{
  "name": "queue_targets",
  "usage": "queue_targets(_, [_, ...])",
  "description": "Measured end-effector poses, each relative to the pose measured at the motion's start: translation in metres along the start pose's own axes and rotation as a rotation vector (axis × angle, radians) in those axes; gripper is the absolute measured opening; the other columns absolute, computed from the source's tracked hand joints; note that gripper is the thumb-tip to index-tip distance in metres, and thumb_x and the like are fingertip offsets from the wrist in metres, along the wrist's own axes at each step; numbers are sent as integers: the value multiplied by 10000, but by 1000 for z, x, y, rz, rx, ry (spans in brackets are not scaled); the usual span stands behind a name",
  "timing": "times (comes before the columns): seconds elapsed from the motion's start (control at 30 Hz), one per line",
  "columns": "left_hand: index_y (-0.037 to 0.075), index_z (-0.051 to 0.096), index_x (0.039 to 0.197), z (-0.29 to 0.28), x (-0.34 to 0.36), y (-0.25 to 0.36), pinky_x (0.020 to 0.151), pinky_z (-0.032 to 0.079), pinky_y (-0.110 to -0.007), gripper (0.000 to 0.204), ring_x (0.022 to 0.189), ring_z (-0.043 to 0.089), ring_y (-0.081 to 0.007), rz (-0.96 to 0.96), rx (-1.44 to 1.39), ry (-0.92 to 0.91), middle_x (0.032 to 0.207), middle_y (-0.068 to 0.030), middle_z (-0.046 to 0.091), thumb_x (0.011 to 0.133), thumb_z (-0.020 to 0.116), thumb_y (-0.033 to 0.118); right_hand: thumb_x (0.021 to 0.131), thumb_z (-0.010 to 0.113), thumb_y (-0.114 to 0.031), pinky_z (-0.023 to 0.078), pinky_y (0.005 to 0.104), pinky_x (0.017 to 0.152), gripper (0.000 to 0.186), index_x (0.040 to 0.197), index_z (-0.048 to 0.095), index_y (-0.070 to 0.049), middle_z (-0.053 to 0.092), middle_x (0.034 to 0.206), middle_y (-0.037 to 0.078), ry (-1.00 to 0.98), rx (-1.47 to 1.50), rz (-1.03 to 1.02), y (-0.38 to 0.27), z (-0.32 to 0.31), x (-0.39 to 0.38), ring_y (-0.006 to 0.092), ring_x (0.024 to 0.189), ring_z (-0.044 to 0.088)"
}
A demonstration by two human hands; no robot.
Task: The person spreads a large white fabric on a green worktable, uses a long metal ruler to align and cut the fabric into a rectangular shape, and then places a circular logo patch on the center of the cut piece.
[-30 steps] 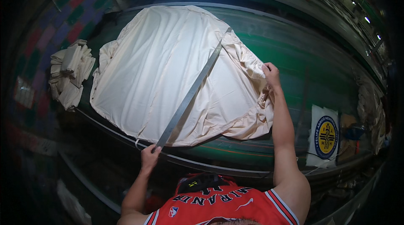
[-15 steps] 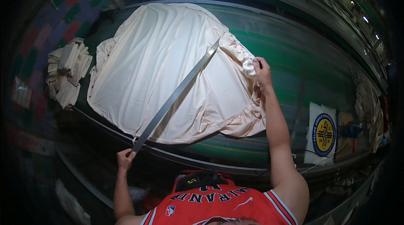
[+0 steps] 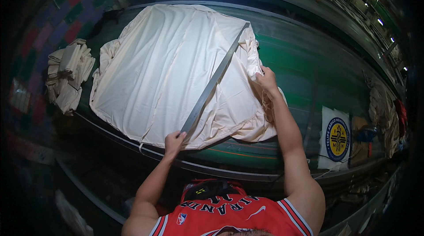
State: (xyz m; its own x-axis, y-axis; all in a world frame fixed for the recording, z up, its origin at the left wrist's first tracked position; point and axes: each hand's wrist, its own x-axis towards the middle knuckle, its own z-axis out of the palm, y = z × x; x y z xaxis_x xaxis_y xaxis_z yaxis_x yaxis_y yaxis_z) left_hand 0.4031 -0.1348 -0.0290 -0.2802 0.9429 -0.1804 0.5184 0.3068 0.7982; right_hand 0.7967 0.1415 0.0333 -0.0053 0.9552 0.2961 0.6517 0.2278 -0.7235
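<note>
Red jersey (image 3: pixel 212 218): yours, at the bottom of the view, nearest of all.
Left hand (image 3: pixel 174 142): your fingers grip the near end of the metal strip (image 3: pixel 215 78), at the cloth's near edge.
White loop (image 3: pixel 141 148): it hangs at the table's near edge, to the left of your left hand.
Metal strip: it slants away from you to the right, over the cloth; you cannot tell whether it touches all along.
Right hand (image 3: pixel 267 79): your fingers pinch the gathered right edge of the cream cloth (image 3: pixel 150 77).
Cream cloth: spread wide on the green table (image 3: pixel 309 59), smoother at left, bunched at right.
In the way: the strip crosses the cloth's right part, and your right forearm hides some of the bunched edge.
Printed sheet (image 3: pixel 334 139): white, with a round blue and yellow emblem, on the table well right of the cloth.
Brown piece (image 3: pixel 360 147): just beside that sheet.
Crumpled fabric (image 3: pixel 379 117): at the table's right end.
Folded pile (image 3: pixel 73 70): cream fabric, near the cloth's left side.
Painted wall (image 3: pixel 73 13): multicoloured blocks, beyond the pile.
Lamps (image 3: pixel 380 22): small and bright, far upper right.
</note>
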Motion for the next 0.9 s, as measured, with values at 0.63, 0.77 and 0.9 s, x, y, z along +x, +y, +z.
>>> queue_targets(0.63, [3, 739, 917, 146, 154, 108, 730, 518, -451, 368, 778, 692, -399, -37, -88, 40, 811, -245, 701, 870, 663, 360, 760, 534, 16, 454, 450, 999, 513, 1269, 585, 40, 617, 1154, 296, -37, -226, 182, 49, -22, -16, 437, 1127, 575])
queue_targets(0.77, [-15, 720, 912, 161, 166, 121, 797, 512, -482, 383, 892, 675, -441, -72, -19, -11, 910, -274, 698, 886, 638, 358, 749, 536, 59, 458, 458, 981, 459, 1201, 614, 41, 614, 1125, 278, -40, -337, 154, 72, -22, -21, 433, 1089, 576])
queue_targets(0.9, [-37, 712, 922, 163, 166, 118, 833, 511, -488, 406, 931, 668, -455, -26, 52, -30, 935, -301, 687, 894, 628, 359, 722, 580, 58, 462, 435, 995, 443, 1158, 647, 15, 618, 1135, 246, -41, -586, 146, 77, -17, -45, 416, 1106, 575])
